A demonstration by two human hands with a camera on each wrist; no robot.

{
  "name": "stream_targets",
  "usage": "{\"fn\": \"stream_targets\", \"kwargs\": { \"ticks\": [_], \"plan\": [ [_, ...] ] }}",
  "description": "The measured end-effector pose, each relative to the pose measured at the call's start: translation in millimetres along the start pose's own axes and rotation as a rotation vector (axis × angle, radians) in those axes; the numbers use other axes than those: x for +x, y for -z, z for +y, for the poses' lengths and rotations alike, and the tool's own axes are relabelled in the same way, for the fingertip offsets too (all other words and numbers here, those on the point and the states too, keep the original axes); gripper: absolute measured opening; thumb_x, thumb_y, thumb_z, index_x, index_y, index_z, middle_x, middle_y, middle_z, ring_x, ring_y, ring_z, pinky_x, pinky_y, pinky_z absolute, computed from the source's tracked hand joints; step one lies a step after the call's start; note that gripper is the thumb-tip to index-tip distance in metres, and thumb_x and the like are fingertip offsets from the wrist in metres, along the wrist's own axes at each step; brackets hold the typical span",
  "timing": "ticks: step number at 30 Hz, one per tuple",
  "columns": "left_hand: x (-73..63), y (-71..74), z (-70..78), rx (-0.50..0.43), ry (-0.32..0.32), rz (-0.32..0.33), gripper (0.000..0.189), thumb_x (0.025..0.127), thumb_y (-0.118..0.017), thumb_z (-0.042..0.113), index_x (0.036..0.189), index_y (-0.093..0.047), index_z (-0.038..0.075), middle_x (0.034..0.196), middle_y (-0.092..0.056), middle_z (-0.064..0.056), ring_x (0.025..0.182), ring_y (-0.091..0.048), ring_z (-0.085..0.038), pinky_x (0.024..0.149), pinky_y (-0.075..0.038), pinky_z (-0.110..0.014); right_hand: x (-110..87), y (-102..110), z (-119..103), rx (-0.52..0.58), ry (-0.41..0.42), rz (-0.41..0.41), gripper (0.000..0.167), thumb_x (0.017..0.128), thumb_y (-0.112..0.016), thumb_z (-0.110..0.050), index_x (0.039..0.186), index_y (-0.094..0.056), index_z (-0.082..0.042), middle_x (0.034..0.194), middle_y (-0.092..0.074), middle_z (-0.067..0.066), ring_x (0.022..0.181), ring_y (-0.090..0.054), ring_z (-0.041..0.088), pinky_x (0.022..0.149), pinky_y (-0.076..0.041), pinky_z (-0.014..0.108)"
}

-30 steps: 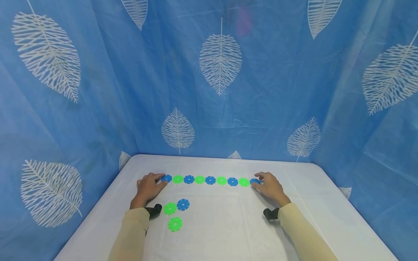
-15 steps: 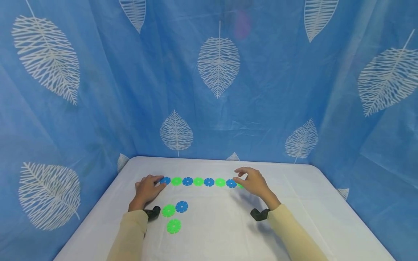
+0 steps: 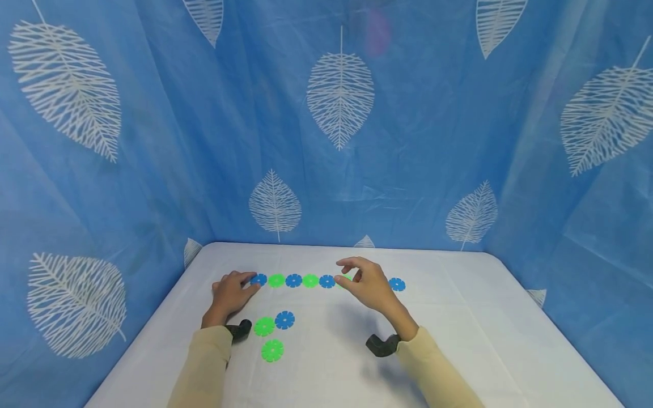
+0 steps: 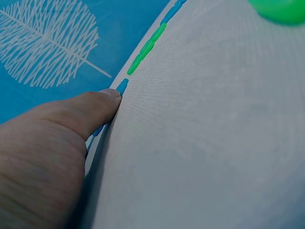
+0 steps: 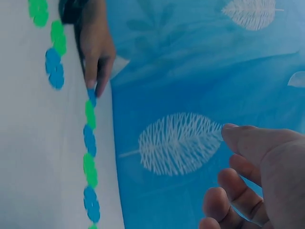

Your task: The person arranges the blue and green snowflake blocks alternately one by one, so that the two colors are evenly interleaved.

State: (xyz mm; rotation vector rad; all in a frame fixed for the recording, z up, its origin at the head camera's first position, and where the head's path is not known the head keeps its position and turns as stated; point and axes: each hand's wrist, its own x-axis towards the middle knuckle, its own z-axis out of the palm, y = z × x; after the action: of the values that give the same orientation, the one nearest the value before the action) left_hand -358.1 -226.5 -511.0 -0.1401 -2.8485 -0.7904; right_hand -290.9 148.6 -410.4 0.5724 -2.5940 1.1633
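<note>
A row of alternating blue and green notched plastic discs lies flat across the far part of the white table. At its left end, my left hand [image 3: 229,294] pinches the first blue disc [image 3: 259,280] between thumb and forefinger; the left wrist view shows the thumb [image 4: 102,107] against its edge. My right hand [image 3: 367,286] hovers above the row with relaxed fingers and nothing in them. It partly covers a green disc [image 3: 345,280] and hides the discs just right of it. The row's last blue disc [image 3: 397,284] shows beyond that hand.
Nearer me, a green disc [image 3: 264,327], a blue disc [image 3: 284,320] and another green disc [image 3: 272,350] lie loose, right of my left wrist. A blue curtain [image 3: 408,141] with white leaf prints surrounds the table [image 3: 459,306] at the back and sides.
My right hand has left the blue disc at the row's right end, lifted, and moved left above the row. My left hand has stayed at the left-end disc.
</note>
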Motion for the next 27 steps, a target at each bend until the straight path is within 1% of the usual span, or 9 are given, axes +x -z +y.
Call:
{"fn": "stream_targets", "kwargs": {
  "ticks": [5,10,19,25,27],
  "plan": [
    [0.3,0.2,1.5,0.007,0.001,-0.001,0.05,0.094,-0.066,0.044,0.135,-0.065,0.017,0.123,-0.065,-0.014,0.112,-0.056,-0.034,0.088,-0.03,-0.056,-2.1,-13,-12,0.085,0.006,-0.016,0.033,0.091,-0.075,-0.031,0.123,-0.07,-0.027,0.107,-0.07,0.003,0.066,-0.057,0.014,0.057,-0.049,0.028],
    [-0.2,-0.5,2.0,0.003,0.003,-0.002,0.05,0.094,-0.066,0.044,0.135,-0.065,0.016,0.121,-0.066,-0.014,0.111,-0.056,-0.034,0.089,-0.03,-0.056,-4.6,-27,-23,0.137,0.018,-0.046,0.033,0.091,-0.075,-0.031,0.123,-0.069,-0.027,0.109,-0.069,0.003,0.065,-0.056,0.013,0.056,-0.049,0.027],
    [-1.7,1.4,2.9,0.001,0.009,-0.006,0.049,0.094,-0.066,0.044,0.135,-0.064,0.017,0.121,-0.065,-0.014,0.11,-0.056,-0.033,0.088,-0.03,-0.055,-10.6,-57,-41,0.199,0.046,-0.143,0.035,0.092,-0.072,-0.036,0.125,-0.068,-0.028,0.11,-0.07,0.002,0.069,-0.059,0.01,0.059,-0.051,0.028],
    [-1.0,1.2,3.8,0.019,0.016,-0.007,0.05,0.094,-0.066,0.044,0.136,-0.064,0.017,0.122,-0.065,-0.014,0.111,-0.056,-0.034,0.088,-0.03,-0.055,-16.7,-79,-50,0.217,0.06,-0.217,0.036,0.091,-0.073,-0.038,0.125,-0.068,-0.027,0.108,-0.069,-0.003,0.064,-0.059,0.006,0.061,-0.052,0.025],
    [-1.2,1.3,4.1,0.027,0.019,-0.01,0.05,0.094,-0.065,0.044,0.136,-0.064,0.016,0.122,-0.065,-0.014,0.111,-0.056,-0.034,0.088,-0.03,-0.054,-19.6,-86,-51,0.224,0.063,-0.238,0.037,0.09,-0.074,-0.036,0.125,-0.068,-0.025,0.108,-0.07,0.002,0.063,-0.058,0.005,0.062,-0.052,0.024]
  ]
}}
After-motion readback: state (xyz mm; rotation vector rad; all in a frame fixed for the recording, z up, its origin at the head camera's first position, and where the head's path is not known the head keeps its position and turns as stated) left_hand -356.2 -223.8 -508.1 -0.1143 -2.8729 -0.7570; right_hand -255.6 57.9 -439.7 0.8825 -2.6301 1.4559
